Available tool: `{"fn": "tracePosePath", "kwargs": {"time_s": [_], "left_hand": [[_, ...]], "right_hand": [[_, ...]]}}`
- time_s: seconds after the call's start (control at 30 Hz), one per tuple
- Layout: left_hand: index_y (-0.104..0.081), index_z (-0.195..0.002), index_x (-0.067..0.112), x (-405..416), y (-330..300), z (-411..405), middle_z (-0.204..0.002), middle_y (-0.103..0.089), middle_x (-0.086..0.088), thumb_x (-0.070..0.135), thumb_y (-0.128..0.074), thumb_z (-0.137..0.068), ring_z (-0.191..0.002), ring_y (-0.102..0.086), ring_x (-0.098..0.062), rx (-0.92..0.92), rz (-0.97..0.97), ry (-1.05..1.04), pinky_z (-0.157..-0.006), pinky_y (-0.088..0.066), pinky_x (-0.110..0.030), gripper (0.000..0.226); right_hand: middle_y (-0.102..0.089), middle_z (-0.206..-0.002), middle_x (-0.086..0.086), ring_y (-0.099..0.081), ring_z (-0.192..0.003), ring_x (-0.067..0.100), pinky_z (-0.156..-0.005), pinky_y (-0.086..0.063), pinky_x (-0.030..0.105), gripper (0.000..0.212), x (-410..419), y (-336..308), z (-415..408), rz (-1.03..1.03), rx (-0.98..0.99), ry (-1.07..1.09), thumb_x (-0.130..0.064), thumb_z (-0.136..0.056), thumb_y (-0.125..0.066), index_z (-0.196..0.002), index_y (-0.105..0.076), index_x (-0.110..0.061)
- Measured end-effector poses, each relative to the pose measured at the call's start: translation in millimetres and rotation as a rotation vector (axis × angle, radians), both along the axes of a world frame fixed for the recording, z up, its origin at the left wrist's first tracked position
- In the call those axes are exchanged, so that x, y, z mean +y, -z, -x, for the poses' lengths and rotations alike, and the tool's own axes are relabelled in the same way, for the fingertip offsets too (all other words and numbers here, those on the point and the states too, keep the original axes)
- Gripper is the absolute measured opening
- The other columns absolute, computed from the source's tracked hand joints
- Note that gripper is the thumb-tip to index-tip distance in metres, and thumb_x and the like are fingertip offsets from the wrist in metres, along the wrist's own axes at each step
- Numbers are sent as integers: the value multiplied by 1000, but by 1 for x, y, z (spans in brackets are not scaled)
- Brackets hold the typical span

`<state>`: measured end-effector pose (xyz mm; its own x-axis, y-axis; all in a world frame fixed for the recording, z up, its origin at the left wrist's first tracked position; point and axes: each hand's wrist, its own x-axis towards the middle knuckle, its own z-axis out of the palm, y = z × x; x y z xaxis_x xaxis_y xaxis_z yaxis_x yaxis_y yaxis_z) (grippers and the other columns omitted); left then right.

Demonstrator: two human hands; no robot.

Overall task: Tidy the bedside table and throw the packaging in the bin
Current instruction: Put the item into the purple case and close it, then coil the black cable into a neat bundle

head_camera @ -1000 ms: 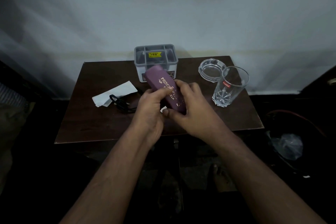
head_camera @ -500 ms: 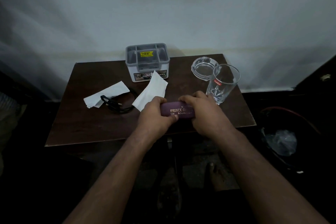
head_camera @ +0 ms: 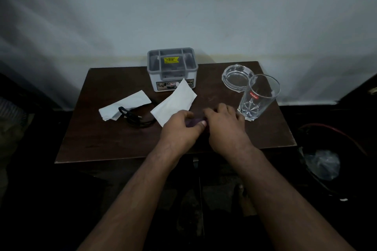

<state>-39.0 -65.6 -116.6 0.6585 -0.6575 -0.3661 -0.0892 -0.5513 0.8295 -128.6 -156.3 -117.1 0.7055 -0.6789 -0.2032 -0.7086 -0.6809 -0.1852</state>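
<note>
Purple box (head_camera: 193, 122): small carton, mostly hidden between both hands, low over the bedside table (head_camera: 106, 140) near its front middle. Only a sliver of purple shows; whether it rests on the wood cannot be told.
Left hand (head_camera: 180, 128): fingers curled round the box's left end, thumb across the near face.
Right hand (head_camera: 223, 124): curled over the right end; fingertips blurred, so exact contact is unclear, but it appears to grip.
Papers: one white sheet (head_camera: 173, 104) just beyond the left hand, its far corner overlapping the front of the grey organiser box (head_camera: 172, 69); a second white paper (head_camera: 124, 105) further left, partly under a black cable (head_camera: 136, 117).
Glassware: faceted tumbler (head_camera: 258, 98) just beside the right hand; glass ashtray (head_camera: 237, 77) behind it, touching or nearly so.
Bin (head_camera: 334, 161): on the floor right of the table, dark, with clear plastic inside.
Step in hand (judgement): handling the carton, probably flattening or closing it before disposal.
Technique: keep both ends pinched, squeeze evenly so flaps fold in, then pass it to the right hand alone for the bin.
Risk: right knuckles are close to the tumbler; lift upward first, then swing right over the table edge.
Remaining: both papers look like packaging too; cable needs stowing.
</note>
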Motion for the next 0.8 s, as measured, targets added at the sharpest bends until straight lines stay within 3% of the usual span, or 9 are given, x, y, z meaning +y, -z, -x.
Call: {"fn": "tracePosePath", "kwargs": {"time_s": [0.13, 0.2, 0.33, 0.47, 0.57, 0.67, 0.8], "left_hand": [[-68, -127, 22, 5, -3, -8, -115, -66, 4, 36, -71, -94, -106, -61, -11, -2, 84, -90, -91, -53, -31, 36], [-71, -118, 24, 9, -4, -14, -110, -71, 2, 34, -71, -93, -105, -67, -15, -10, 134, -164, -90, -57, -35, 27], [-74, -104, 20, 22, -9, -27, -98, -74, 8, 23, -67, -97, -96, -69, -7, -47, 252, -307, -86, -58, -33, 10], [-71, -101, 20, 40, -15, -38, -89, -72, 9, 16, -66, -97, -86, -69, -7, -20, 347, -500, -78, -56, -29, 8], [-70, -98, 23, 57, -15, -51, -90, -71, 7, 15, -67, -95, -89, -70, -13, -11, 379, -606, -83, -60, -36, 10], [-67, -98, 26, 72, -16, -65, -93, -69, 6, 17, -69, -94, -88, -68, -11, -25, 355, -667, -79, -59, -33, 10], [-59, -106, 26, 81, -13, -79, -114, -68, -9, 21, -71, -89, -91, -71, -21, 166, 305, -735, -74, -61, -36, 22]], "right_hand": [[-45, -139, 8, -42, -131, 31, -102, -37, 45, 44, 8, -9, -14, 20, -206, -2, -20, -97, -56, -140, -51, -24], [-49, -134, 7, -46, -124, 31, -96, -39, 44, 39, 15, -11, -22, 8, -275, -26, -19, -97, -56, -136, -57, -23], [-53, -125, 9, -50, -116, 33, -91, -42, 43, 35, 38, -15, -38, -9, -356, -66, -13, -92, -57, -127, -63, -18], [-58, -116, 9, -57, -106, 33, -84, -49, 44, 29, 65, -15, -51, -21, -400, -133, -10, -89, -58, -115, -67, -16], [-60, -108, 5, -63, -96, 33, -75, -53, 45, 23, 82, -9, -65, -116, -417, -171, -9, -89, -56, -108, -67, -15], [-64, -110, 5, -64, -97, 29, -73, -47, 36, 26, 97, -4, -80, -194, -442, -225, -10, -92, -54, -116, -63, -16], [-61, -115, 6, -63, -100, 29, -78, -50, 43, 27, 104, 1, -92, -314, -489, -204, -14, -94, -53, -120, -46, -16]]}}
